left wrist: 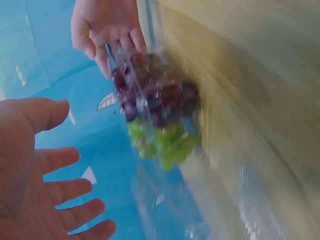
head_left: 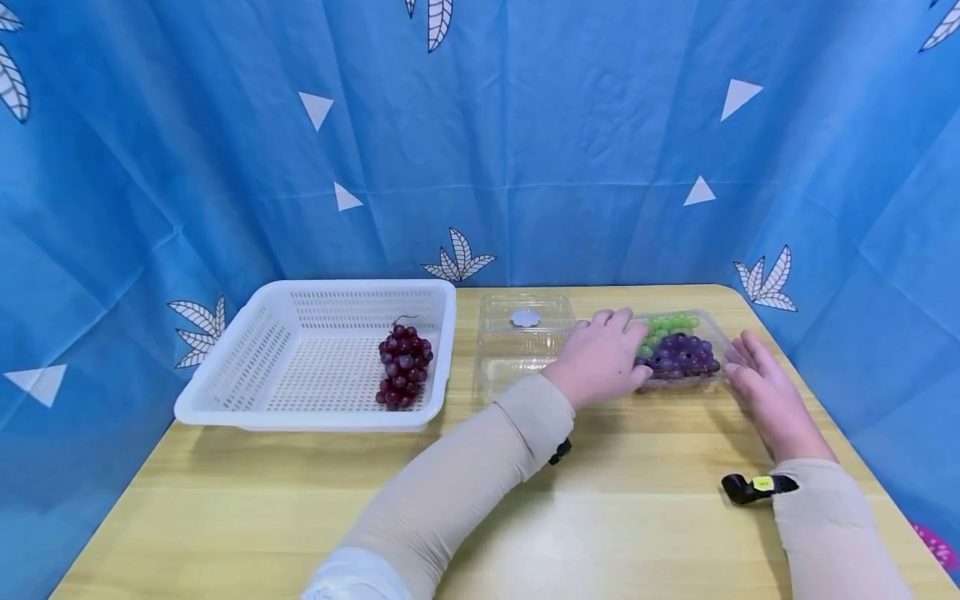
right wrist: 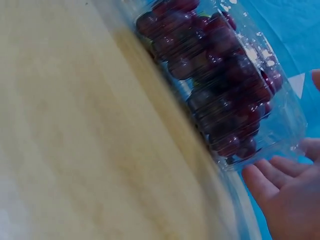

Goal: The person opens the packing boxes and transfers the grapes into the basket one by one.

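Note:
A clear plastic box (head_left: 716,329) holds dark purple grapes (head_left: 678,357) and a green bunch (head_left: 678,322) at the right of the table. My right hand (head_left: 768,392) is at its right end; in the right wrist view its fingertips (right wrist: 257,175) touch or nearly touch the box end, fingers extended. Over the left side of the box is my left hand (head_left: 603,358); the left wrist view shows its fingers (left wrist: 70,190) spread and apart from the grapes. Red grapes (head_left: 405,362) lie in a white perforated basket (head_left: 315,421) at the left.
Between the basket and my left hand lies another clear plastic container (head_left: 517,350) with a white scalloped sticker (head_left: 525,318). All stand on a light wooden table (head_left: 600,517). A blue patterned curtain (head_left: 570,150) hangs behind and beside the table.

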Action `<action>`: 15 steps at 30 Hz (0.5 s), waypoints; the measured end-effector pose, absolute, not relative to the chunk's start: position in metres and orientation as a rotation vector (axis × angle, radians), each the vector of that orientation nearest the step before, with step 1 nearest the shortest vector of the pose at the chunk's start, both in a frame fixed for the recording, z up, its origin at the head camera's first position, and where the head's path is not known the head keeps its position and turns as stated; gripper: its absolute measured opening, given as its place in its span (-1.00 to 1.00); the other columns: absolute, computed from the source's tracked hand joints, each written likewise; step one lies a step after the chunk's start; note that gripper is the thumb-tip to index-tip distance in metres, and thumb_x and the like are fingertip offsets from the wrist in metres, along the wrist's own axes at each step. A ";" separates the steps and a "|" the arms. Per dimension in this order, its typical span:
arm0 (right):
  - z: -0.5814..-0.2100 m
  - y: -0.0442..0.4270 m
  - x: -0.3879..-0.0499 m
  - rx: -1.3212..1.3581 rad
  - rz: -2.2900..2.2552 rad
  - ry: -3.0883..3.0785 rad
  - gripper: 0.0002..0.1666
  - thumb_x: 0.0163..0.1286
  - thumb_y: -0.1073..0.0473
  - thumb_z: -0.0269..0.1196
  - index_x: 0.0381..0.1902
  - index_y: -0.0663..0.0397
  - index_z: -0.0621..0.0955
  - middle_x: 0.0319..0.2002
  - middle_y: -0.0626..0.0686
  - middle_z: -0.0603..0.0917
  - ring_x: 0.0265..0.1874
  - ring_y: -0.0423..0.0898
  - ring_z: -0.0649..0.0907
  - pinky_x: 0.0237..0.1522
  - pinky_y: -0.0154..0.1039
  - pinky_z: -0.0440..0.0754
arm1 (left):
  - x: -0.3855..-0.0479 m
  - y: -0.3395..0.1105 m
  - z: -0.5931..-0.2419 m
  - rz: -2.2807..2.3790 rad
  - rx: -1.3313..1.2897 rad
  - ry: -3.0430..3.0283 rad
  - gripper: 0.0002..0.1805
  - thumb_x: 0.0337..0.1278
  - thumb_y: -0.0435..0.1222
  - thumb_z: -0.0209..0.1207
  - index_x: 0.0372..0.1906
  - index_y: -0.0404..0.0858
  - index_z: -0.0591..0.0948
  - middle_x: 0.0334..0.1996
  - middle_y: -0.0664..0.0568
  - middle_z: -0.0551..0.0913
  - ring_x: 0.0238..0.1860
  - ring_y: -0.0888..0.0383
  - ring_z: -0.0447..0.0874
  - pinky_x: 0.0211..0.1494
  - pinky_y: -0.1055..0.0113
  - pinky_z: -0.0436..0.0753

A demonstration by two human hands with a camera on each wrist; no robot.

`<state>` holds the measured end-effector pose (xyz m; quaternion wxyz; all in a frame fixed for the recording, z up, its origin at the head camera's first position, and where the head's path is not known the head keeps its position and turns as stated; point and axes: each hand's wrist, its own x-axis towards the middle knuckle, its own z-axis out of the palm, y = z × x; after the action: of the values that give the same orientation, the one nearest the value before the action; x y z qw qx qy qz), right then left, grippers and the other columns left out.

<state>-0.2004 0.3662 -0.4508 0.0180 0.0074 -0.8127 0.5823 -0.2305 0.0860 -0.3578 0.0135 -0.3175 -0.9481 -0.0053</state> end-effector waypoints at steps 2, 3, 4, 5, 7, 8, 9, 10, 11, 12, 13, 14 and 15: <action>-0.454 0.366 -0.202 0.059 1.778 -2.552 -0.09 0.64 0.09 -0.01 0.64 -0.14 -0.31 0.63 0.12 -0.21 0.56 0.20 -0.06 0.32 -0.60 0.11 | -0.231 0.094 -0.362 -0.013 -0.990 -2.970 -0.27 0.42 0.25 -0.05 0.58 0.17 0.16 0.60 0.11 0.02 0.56 0.04 0.01 0.52 0.07 0.17; -0.455 0.365 -0.203 0.077 1.758 -2.564 -0.08 0.62 0.13 0.00 0.64 -0.12 -0.30 0.63 0.14 -0.19 0.55 0.23 -0.04 0.29 -0.63 0.12 | -0.232 0.097 -0.364 -0.008 -0.991 -2.978 -0.26 0.42 0.27 -0.05 0.59 0.17 0.15 0.61 0.11 -0.01 0.57 0.04 -0.03 0.53 0.06 0.14; -0.457 0.364 -0.203 0.100 1.737 -2.572 -0.07 0.61 0.18 0.00 0.64 -0.08 -0.29 0.62 0.17 -0.17 0.54 0.26 -0.02 0.26 -0.65 0.14 | -0.233 0.100 -0.367 -0.003 -0.993 -2.989 -0.24 0.41 0.28 -0.06 0.60 0.18 0.13 0.62 0.11 -0.04 0.58 0.03 -0.07 0.55 0.06 0.10; -0.458 0.364 -0.204 0.114 1.710 -2.583 -0.07 0.58 0.22 0.00 0.64 -0.05 -0.28 0.62 0.18 -0.15 0.54 0.28 0.01 0.21 -0.69 0.15 | -0.234 0.103 -0.370 0.002 -0.993 -2.996 -0.23 0.40 0.29 -0.05 0.60 0.20 0.11 0.62 0.12 -0.07 0.59 0.03 -0.09 0.55 0.06 0.07; -0.461 0.363 -0.205 0.140 1.676 -2.596 -0.05 0.55 0.29 0.01 0.64 0.01 -0.27 0.62 0.18 -0.12 0.51 0.27 0.11 0.15 -0.69 0.22 | -0.235 0.108 -0.376 0.003 -0.991 -3.007 -0.19 0.37 0.31 -0.04 0.61 0.21 0.07 0.63 0.11 -0.13 0.60 0.00 -0.15 0.57 0.05 0.00; -0.462 0.363 -0.206 0.153 1.655 -2.602 -0.04 0.54 0.31 0.02 0.64 0.04 -0.27 0.62 0.18 -0.12 0.48 0.26 0.18 0.13 -0.69 0.25 | -0.236 0.111 -0.378 0.004 -0.988 -3.007 -0.17 0.36 0.32 -0.03 0.62 0.21 0.05 0.63 0.11 -0.14 0.60 -0.02 -0.17 0.57 0.05 -0.02; -0.463 0.363 -0.207 0.160 1.640 -2.607 -0.03 0.53 0.31 0.03 0.64 0.06 -0.27 0.62 0.19 -0.11 0.44 0.25 0.23 0.11 -0.67 0.28 | -0.237 0.114 -0.380 0.007 -0.984 -3.006 -0.14 0.33 0.34 -0.02 0.62 0.21 0.04 0.64 0.09 -0.15 0.60 -0.04 -0.18 0.57 0.04 -0.03; -0.463 0.364 -0.207 0.162 1.631 -2.614 -0.03 0.53 0.30 0.05 0.64 0.06 -0.27 0.62 0.19 -0.11 0.42 0.25 0.25 0.09 -0.67 0.30 | -0.237 0.117 -0.381 0.017 -0.981 -3.004 -0.12 0.32 0.35 -0.02 0.63 0.22 0.02 0.64 0.08 -0.16 0.60 -0.06 -0.18 0.57 0.04 -0.04; -0.463 0.364 -0.207 0.156 1.610 -2.626 -0.02 0.54 0.27 0.07 0.64 0.06 -0.27 0.62 0.19 -0.11 0.39 0.26 0.27 0.04 -0.67 0.31 | -0.237 0.120 -0.382 0.019 -0.974 -3.008 -0.10 0.29 0.37 -0.02 0.63 0.24 -0.01 0.64 0.08 -0.18 0.60 -0.07 -0.20 0.57 0.04 -0.06; -0.464 0.364 -0.207 0.153 1.607 -2.629 -0.01 0.55 0.24 0.09 0.64 0.06 -0.27 0.62 0.21 -0.10 0.37 0.28 0.28 0.02 -0.67 0.32 | -0.237 0.122 -0.383 0.030 -0.971 -3.009 -0.08 0.27 0.39 -0.02 0.63 0.25 -0.03 0.64 0.08 -0.20 0.60 -0.09 -0.22 0.58 0.04 -0.08; -0.463 0.365 -0.207 0.149 1.613 -2.629 0.01 0.56 0.20 0.11 0.64 0.06 -0.28 0.62 0.22 -0.11 0.38 0.30 0.28 0.01 -0.68 0.32 | -0.238 0.125 -0.383 0.039 -0.968 -3.008 -0.06 0.25 0.40 -0.01 0.64 0.26 -0.05 0.64 0.07 -0.21 0.60 -0.11 -0.22 0.58 0.03 -0.08; -0.463 0.365 -0.207 0.142 1.627 -2.628 0.02 0.56 0.16 0.13 0.64 0.05 -0.29 0.61 0.23 -0.12 0.40 0.33 0.25 0.02 -0.68 0.32 | -0.238 0.128 -0.383 0.051 -0.965 -3.010 -0.04 0.23 0.42 -0.01 0.64 0.28 -0.08 0.64 0.07 -0.22 0.60 -0.12 -0.23 0.58 0.02 -0.09; -0.463 0.365 -0.207 0.133 1.637 -2.627 0.03 0.57 0.12 0.14 0.64 0.03 -0.29 0.61 0.24 -0.13 0.41 0.38 0.22 0.02 -0.69 0.31 | -0.238 0.131 -0.384 0.060 -0.960 -3.013 -0.02 0.21 0.43 0.00 0.63 0.30 -0.09 0.64 0.07 -0.23 0.60 -0.13 -0.25 0.58 0.01 -0.10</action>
<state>-0.2071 0.3648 -0.4625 0.0218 0.0429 -0.8478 0.5282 -0.2383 0.1310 -0.3836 -0.0106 -0.3034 -0.9526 0.0190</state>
